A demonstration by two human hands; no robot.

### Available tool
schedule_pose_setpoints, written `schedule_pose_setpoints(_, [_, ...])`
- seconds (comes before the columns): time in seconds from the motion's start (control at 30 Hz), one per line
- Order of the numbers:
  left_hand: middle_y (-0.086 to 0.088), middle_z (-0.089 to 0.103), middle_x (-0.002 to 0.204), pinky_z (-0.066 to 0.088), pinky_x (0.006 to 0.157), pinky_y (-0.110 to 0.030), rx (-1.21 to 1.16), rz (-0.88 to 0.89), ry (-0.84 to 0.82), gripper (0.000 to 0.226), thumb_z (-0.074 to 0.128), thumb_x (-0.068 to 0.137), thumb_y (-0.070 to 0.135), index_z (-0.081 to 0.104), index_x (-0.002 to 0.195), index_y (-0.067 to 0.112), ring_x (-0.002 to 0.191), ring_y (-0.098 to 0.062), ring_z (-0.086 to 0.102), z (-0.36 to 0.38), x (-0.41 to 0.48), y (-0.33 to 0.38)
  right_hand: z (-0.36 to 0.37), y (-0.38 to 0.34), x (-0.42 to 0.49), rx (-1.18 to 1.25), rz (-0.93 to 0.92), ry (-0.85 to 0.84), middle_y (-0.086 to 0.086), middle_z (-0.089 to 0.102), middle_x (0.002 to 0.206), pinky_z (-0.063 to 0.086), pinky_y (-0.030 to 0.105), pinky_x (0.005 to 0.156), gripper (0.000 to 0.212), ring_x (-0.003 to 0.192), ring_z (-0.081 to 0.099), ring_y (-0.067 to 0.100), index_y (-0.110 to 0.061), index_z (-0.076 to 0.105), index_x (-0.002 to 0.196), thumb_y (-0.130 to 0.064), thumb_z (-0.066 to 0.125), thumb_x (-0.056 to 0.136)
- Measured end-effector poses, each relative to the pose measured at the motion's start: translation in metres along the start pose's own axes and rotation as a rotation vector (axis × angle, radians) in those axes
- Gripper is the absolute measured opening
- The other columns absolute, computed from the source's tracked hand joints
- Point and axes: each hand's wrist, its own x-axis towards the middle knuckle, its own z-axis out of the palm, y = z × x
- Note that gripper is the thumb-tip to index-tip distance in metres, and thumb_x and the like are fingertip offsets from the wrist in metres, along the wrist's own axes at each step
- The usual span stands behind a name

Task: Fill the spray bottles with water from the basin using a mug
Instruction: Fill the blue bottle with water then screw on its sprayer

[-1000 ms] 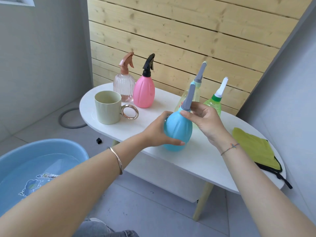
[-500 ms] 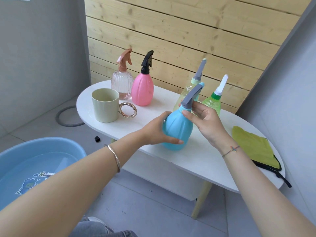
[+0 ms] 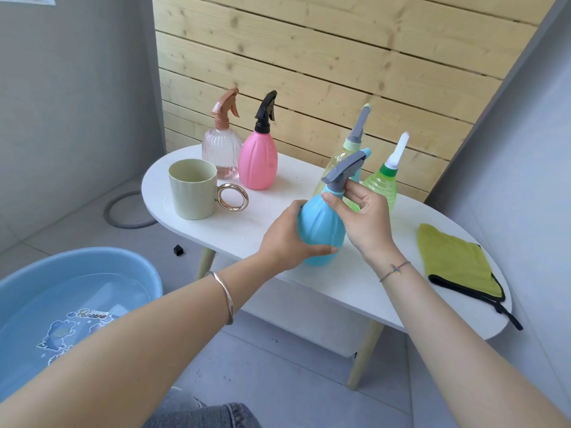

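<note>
A blue spray bottle point(image 3: 321, 230) with a grey trigger head stands on the white oval table point(image 3: 355, 273). My left hand point(image 3: 287, 239) grips its body from the left. My right hand point(image 3: 364, 217) pinches the neck just under the grey head. A pale green mug point(image 3: 193, 189) with a gold ring handle stands at the table's left end. Behind it are a clear ribbed bottle point(image 3: 221, 149) and a pink bottle point(image 3: 258, 159). Two green bottles point(image 3: 381, 183) stand behind my right hand. The blue basin point(image 3: 61, 301) holding water sits on the floor at lower left.
A yellow-green cloth point(image 3: 454, 261) with black trim lies at the table's right end. A grey ring point(image 3: 126, 211) and a small black cube point(image 3: 178, 250) lie on the floor left of the table. Wooden slats back the table; a grey wall runs on the right.
The grey trigger head has turned on the blue bottle, its nozzle swinging round to the upper right as my right hand twists at the neck. My left hand keeps hold of the body.
</note>
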Motion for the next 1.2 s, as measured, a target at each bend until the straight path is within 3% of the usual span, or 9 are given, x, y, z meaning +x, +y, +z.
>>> schedule_pose_setpoints(0.13, [0.006,0.058,0.121,0.049,0.092,-0.038,-0.022,-0.024,-0.009,0.092,0.091,0.062,0.041,0.041,0.136,0.023,0.111,-0.017,0.056,0.000,-0.004,0.005,-0.002,-0.006,-0.001,-0.054,0.002,-0.013,-0.021,0.066,0.101,0.045,0.011,0.091,0.028,0.099,0.060,-0.014,-0.027,0.064,0.105,-0.019,0.076,0.081])
schedule_pose_setpoints(0.27, [0.005,0.050,0.139,0.043,0.102,-0.031,-0.081,-0.068,-0.138,0.096,0.090,0.067,0.034,0.035,0.145,0.022,0.129,-0.017,0.048,-0.016,-0.007,0.002,-0.011,-0.013,0.003,-0.068,0.058,-0.093,-0.015,0.069,0.100,0.046,0.011,0.087,0.027,0.097,0.063,-0.007,-0.025,0.067,0.103,-0.018,0.077,0.079])
schedule_pose_setpoints(0.33, [0.005,0.042,0.148,0.039,0.099,-0.026,-0.090,-0.104,-0.178,0.096,0.087,0.071,0.035,0.031,0.149,0.022,0.134,-0.016,0.044,-0.032,-0.008,0.003,-0.013,-0.016,0.006,-0.064,0.078,-0.113,-0.011,0.070,0.098,0.048,0.011,0.084,0.027,0.092,0.063,-0.008,-0.025,0.067,0.101,-0.015,0.077,0.078])
schedule_pose_setpoints(0.5, [0.005,0.043,0.149,0.044,0.093,-0.027,-0.016,-0.127,-0.070,0.073,0.069,0.087,0.044,0.037,0.147,0.018,0.129,-0.016,0.049,-0.085,0.007,0.016,-0.005,-0.018,0.011,-0.059,0.061,-0.144,-0.011,0.068,0.101,0.046,0.004,0.080,0.027,0.092,0.060,-0.015,-0.017,0.068,0.108,-0.014,0.073,0.082])
schedule_pose_setpoints(0.63, [0.000,0.043,0.150,0.041,0.101,-0.029,0.028,-0.117,0.014,0.065,0.063,0.093,0.041,0.038,0.147,0.015,0.132,-0.019,0.048,-0.120,0.032,0.023,0.010,-0.028,0.036,-0.009,0.029,-0.171,-0.011,0.067,0.104,0.042,0.003,0.082,0.021,0.095,0.059,-0.015,-0.018,0.065,0.108,-0.012,0.066,0.088])
schedule_pose_setpoints(0.8, [-0.003,0.035,0.154,0.042,0.098,-0.031,0.111,-0.107,0.088,0.066,0.059,0.095,0.043,0.032,0.150,0.017,0.134,-0.020,0.044,-0.139,0.064,0.026,0.035,-0.039,0.083,-0.003,0.016,-0.183,-0.007,0.067,0.108,0.042,0.006,0.086,0.018,0.104,0.060,0.000,-0.017,0.064,0.108,-0.011,0.062,0.091])
schedule_pose_setpoints(0.93, [-0.007,0.030,0.157,0.040,0.106,-0.037,0.099,-0.120,0.124,0.069,0.057,0.097,0.040,0.026,0.153,0.014,0.139,-0.023,0.039,-0.148,0.091,0.016,0.054,-0.029,0.116,-0.015,0.063,-0.173,-0.002,0.069,0.108,0.044,0.019,0.092,0.017,0.105,0.062,0.008,-0.017,0.065,0.105,-0.009,0.063,0.090])
schedule_pose_setpoints(1.03, [-0.006,0.029,0.159,0.036,0.099,-0.029,0.158,-0.125,0.096,0.077,0.061,0.093,0.043,0.023,0.153,0.014,0.140,-0.022,0.038,-0.150,0.109,0.005,0.060,-0.019,0.128,-0.027,0.094,-0.184,0.000,0.069,0.108,0.045,0.021,0.093,0.018,0.104,0.062,0.010,-0.017,0.064,0.104,-0.007,0.062,0.090])
schedule_pose_setpoints(1.2, [-0.007,0.030,0.158,0.033,0.104,-0.029,0.230,-0.123,0.077,0.084,0.066,0.089,0.045,0.023,0.153,0.012,0.140,-0.022,0.037,-0.145,0.134,-0.007,0.066,0.000,0.136,-0.007,0.141,-0.146,-0.002,0.068,0.102,0.044,0.022,0.093,0.022,0.099,0.061,0.010,-0.026,0.062,0.090,-0.004,0.061,0.090])
